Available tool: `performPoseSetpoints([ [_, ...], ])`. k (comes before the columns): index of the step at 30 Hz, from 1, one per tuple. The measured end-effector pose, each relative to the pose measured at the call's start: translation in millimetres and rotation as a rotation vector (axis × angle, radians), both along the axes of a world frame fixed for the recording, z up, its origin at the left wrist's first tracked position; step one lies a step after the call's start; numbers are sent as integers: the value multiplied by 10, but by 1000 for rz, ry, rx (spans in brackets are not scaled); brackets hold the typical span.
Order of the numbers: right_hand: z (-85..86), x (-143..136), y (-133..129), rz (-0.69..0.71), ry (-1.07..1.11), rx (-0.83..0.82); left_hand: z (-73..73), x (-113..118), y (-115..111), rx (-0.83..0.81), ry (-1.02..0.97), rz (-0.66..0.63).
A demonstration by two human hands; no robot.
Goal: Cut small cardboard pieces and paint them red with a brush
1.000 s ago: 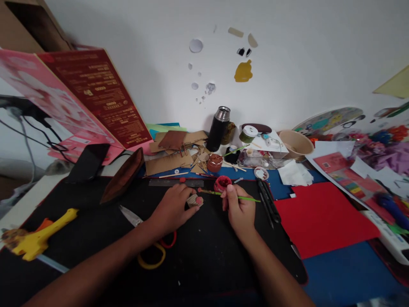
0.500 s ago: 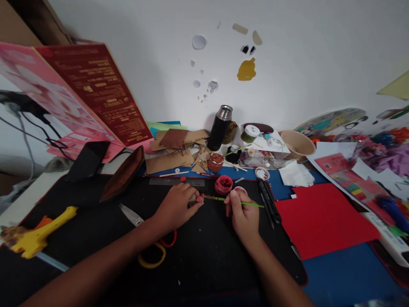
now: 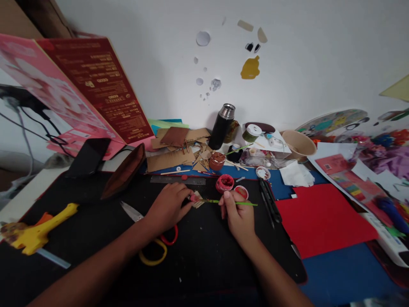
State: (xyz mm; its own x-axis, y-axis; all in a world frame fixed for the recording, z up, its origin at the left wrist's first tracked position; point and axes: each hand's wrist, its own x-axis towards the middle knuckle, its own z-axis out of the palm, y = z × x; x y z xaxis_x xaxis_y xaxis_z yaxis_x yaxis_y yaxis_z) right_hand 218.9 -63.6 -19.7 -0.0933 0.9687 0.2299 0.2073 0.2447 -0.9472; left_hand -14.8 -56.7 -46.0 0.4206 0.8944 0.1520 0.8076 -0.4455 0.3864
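My left hand (image 3: pixel 171 207) is closed, pinching a small pink-red piece (image 3: pixel 193 198) between its fingertips. Just beside that lies a little tan cardboard scrap (image 3: pixel 198 200) on the black mat (image 3: pixel 204 256). A thin green paintbrush (image 3: pixel 244 203) is gripped in my right hand (image 3: pixel 238 213), pointing left, its tip at or very near the pink-red piece. Behind the brush stands an open jar of red paint (image 3: pixel 224 183), and its red-smeared lid (image 3: pixel 241 192) rests right by my right hand. Scissors (image 3: pixel 153 251) with red and yellow handles lie partly beneath my left forearm.
A yellow glue gun (image 3: pixel 41 228) and a brown boat-shaped piece (image 3: pixel 124 172) are on the left. Cardboard scraps (image 3: pixel 169 162), a brown paint jar (image 3: pixel 217 161) and a black flask (image 3: pixel 221 128) stand behind. To the right are a black cutter (image 3: pixel 270 200) and red paper (image 3: pixel 326 221).
Both hands have shifted a little to the left, the brush along with the right one. More of the cardboard scrap and the red-smeared lid now shows. The view has tilted slightly.
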Motion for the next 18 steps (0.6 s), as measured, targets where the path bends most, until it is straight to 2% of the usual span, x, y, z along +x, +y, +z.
performPoseSetpoints([
  [12, -42, -38, 32, 29, -125, 22, -12, 8, -11, 13, -9, -3],
  [18, -12, -33, 3, 7, -106, 25, -5, 2, -9, -1, -37, -2],
])
